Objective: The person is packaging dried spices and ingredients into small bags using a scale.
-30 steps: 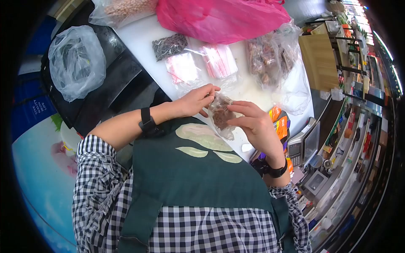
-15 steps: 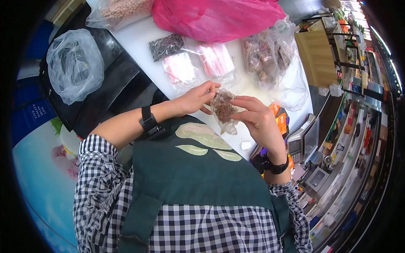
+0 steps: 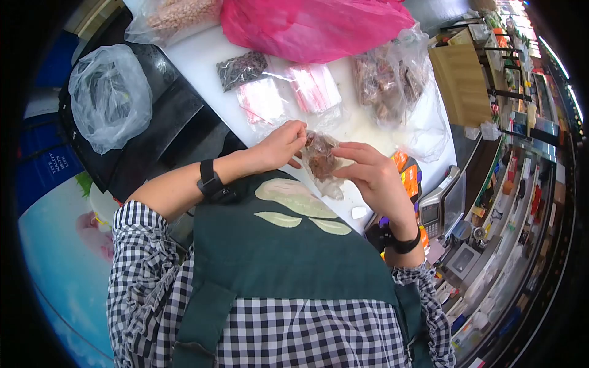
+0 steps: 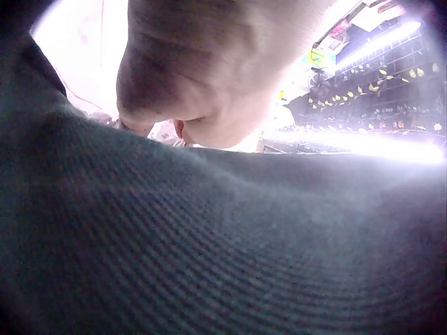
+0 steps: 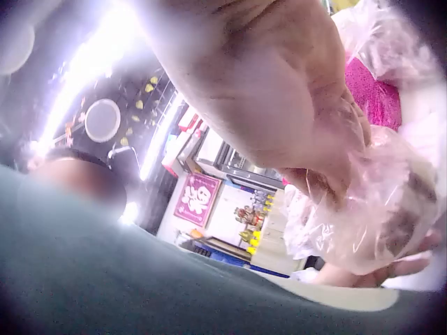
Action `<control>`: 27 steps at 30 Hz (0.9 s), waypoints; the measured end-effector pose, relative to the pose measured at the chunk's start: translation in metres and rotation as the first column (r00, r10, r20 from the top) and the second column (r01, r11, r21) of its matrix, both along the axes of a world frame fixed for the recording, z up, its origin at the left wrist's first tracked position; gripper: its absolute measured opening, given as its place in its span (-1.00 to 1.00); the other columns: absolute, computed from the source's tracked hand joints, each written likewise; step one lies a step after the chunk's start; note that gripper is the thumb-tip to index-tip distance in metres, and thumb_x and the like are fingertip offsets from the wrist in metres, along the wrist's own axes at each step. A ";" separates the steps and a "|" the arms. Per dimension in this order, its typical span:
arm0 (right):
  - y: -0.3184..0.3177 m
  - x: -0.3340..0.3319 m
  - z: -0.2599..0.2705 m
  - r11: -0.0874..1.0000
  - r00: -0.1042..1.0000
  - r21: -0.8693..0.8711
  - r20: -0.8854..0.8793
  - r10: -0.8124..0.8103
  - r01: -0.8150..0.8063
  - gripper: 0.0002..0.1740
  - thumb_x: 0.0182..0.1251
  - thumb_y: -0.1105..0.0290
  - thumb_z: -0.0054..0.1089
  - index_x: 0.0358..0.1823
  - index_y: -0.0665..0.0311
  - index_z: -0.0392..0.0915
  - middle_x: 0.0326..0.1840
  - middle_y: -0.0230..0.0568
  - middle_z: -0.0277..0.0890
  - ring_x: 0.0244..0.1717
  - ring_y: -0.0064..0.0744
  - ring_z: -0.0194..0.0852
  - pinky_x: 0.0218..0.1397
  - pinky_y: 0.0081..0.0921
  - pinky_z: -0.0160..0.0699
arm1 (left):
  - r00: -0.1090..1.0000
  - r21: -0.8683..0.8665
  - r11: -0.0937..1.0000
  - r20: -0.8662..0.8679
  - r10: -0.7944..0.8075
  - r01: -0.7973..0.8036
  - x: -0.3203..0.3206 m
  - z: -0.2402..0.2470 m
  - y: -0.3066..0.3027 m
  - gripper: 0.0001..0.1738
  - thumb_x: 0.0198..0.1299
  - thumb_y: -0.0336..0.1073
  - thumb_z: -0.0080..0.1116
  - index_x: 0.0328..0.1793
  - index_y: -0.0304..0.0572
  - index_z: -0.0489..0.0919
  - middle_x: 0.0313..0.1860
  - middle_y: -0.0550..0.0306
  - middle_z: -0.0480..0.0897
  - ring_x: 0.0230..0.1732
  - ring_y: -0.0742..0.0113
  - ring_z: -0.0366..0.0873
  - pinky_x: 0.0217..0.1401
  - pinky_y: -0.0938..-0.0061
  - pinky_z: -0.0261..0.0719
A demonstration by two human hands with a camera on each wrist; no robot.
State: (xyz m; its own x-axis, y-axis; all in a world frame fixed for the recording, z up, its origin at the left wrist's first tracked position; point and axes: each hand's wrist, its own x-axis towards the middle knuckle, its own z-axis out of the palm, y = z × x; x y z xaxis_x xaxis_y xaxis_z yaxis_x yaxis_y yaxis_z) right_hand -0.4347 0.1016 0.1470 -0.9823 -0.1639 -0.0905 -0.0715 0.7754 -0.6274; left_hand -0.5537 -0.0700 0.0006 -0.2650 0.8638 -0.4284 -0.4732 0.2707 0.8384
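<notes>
A small clear plastic bag (image 3: 320,161) with brown contents is held between both hands over the table's near edge. My left hand (image 3: 279,147) pinches its upper left end, fingertips and thumb together. From the right, my right hand (image 3: 374,178) grips the bag's side between thumb and fingers. In the right wrist view the crinkled bag (image 5: 391,209) lies against the right hand (image 5: 279,91), with fingers of the other hand under it. The left wrist view shows the back part of the left hand (image 4: 195,70); its fingertips are hidden.
Beyond the hands lie packs of small bags (image 3: 314,89), a bag of dark pieces (image 3: 242,70), a large pink bag (image 3: 313,27) and a bag of brown pieces (image 3: 389,80). Orange packets (image 3: 409,178) and a scale (image 3: 432,205) stand right. A clear bag (image 3: 110,98) rests left.
The left hand has shifted slightly left along the small bag, its fingers drawn closer together. The bag has been turned and reshaped a little; the right hand stays at its side.
</notes>
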 end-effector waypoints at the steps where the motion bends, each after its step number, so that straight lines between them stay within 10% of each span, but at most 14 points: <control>1: 0.002 -0.003 0.000 1.000 1.000 0.001 -0.004 0.007 -0.007 -0.77 -0.01 0.71 0.24 -0.30 0.32 0.70 0.07 -0.12 0.63 0.18 -0.03 0.53 0.11 -0.28 0.58 | 1.000 0.001 1.000 -0.004 0.007 -0.007 -0.004 0.001 0.000 -0.82 0.51 -0.27 -0.17 0.02 -0.24 0.30 0.38 -0.08 0.20 0.03 0.25 0.53 -0.05 0.29 0.78; 17: 0.006 -0.003 0.010 0.996 0.998 -0.071 0.017 -0.059 0.060 -0.77 0.02 0.72 0.24 -0.30 0.32 0.70 0.06 -0.12 0.64 0.16 -0.08 0.57 0.03 -0.37 0.60 | 0.999 0.008 1.000 -0.047 0.006 -0.006 0.004 0.003 -0.002 -0.78 0.52 -0.24 -0.18 0.06 -0.26 0.31 0.40 -0.08 0.22 0.15 0.22 0.51 0.06 0.29 0.71; 19: 0.009 -0.004 0.009 0.992 0.996 -0.109 0.069 -0.060 0.067 -0.77 0.03 0.75 0.22 -0.30 0.33 0.70 0.06 -0.11 0.65 0.15 -0.11 0.59 0.02 -0.41 0.61 | 0.999 0.013 0.999 0.022 0.033 -0.034 0.005 0.005 -0.001 -0.81 0.51 -0.29 -0.23 -0.05 -0.31 0.27 0.00 0.02 0.34 -0.06 0.28 0.53 -0.01 0.33 0.78; 22: 0.017 -0.004 0.009 0.975 0.985 -0.170 0.117 -0.126 0.145 -0.72 0.01 0.79 0.17 -0.30 0.35 0.70 0.06 -0.09 0.65 0.15 -0.13 0.60 0.02 -0.44 0.61 | 0.998 0.025 1.000 0.055 -0.007 0.005 0.005 -0.013 -0.002 -0.73 0.56 -0.21 -0.28 0.12 -0.27 0.27 0.29 -0.06 0.32 0.06 0.23 0.55 0.08 0.28 0.72; 27: 0.032 0.005 0.008 0.949 0.979 -0.249 0.107 -0.173 0.195 -0.65 -0.07 0.85 0.10 -0.30 0.35 0.71 0.08 -0.07 0.65 0.13 -0.20 0.62 0.02 -0.48 0.59 | 0.994 0.029 1.000 0.105 0.007 -0.010 0.003 -0.005 -0.004 -0.73 0.56 -0.24 -0.28 0.17 -0.28 0.26 0.19 -0.07 0.37 0.04 0.24 0.55 0.08 0.28 0.72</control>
